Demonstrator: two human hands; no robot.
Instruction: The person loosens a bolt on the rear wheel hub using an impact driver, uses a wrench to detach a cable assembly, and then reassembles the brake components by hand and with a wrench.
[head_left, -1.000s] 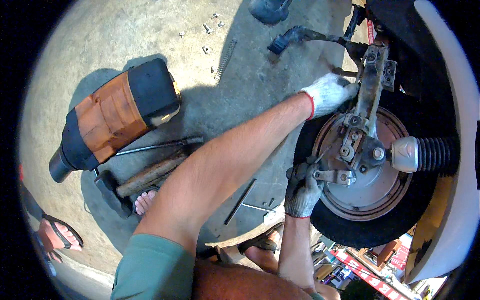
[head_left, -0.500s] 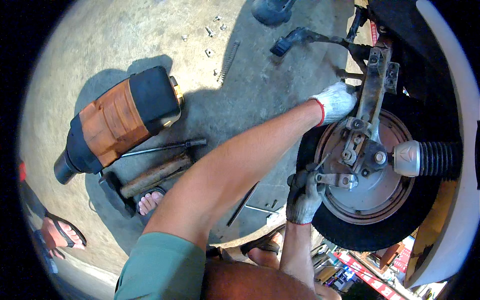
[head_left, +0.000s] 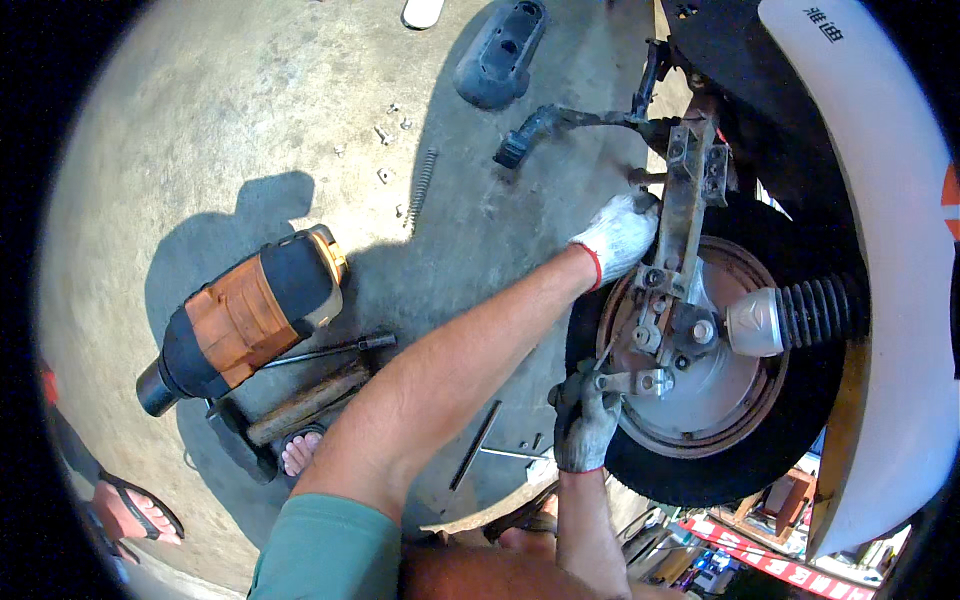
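Note:
My left hand (head_left: 617,238), in a white knit glove with a red cuff, is closed beside the greasy metal swingarm (head_left: 683,215); its fingertips are hidden, and so is whatever they hold. Lower down, my gloved right hand (head_left: 588,425) has its dirty fingers closed at the free end of the brake arm (head_left: 640,382). A thin rod or cable (head_left: 606,350) runs upward from those fingers. Behind both hands is the wheel (head_left: 715,420), with a black tyre and a grey, rusty-edged hub. A shock absorber (head_left: 755,322) with a black ribbed boot meets the swingarm from the right.
On the concrete lie an orange-and-black power tool (head_left: 245,320), a hammer (head_left: 310,402), a socket wrench (head_left: 345,347), a spring (head_left: 422,190), several small bolts (head_left: 383,135) and a dark cover (head_left: 500,55). A white body panel (head_left: 900,300) curves along the right. Another person's sandalled foot (head_left: 135,510) is at lower left.
The whole view has shifted, so the wheel and both hands sit further left and slightly lower. Both hands keep about the same places against the wheel and swingarm.

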